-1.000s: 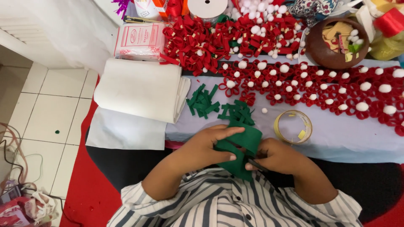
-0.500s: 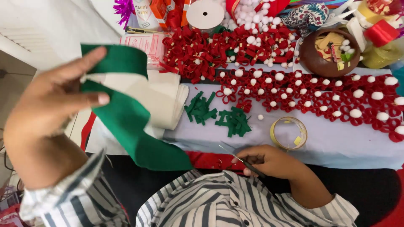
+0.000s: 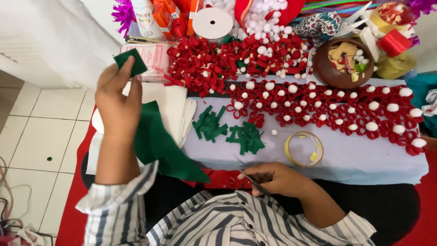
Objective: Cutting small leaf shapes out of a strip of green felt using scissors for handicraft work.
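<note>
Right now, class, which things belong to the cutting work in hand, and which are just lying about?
In use:
left hand lifting green felt
right hand holding scissors
cut green strips

Lying about:
tape roll
red pom-pom flowers
brown bowl
white paper stack

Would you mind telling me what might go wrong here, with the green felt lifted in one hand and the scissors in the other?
1. The long green felt strip hangs from the raised left hand over the stack of white sheets; a swing might drag across the small cut green felt pieces and scatter them.
2. The thin scissors in the right hand sit low, close to the person's striped shirt, and could snag it.
</note>
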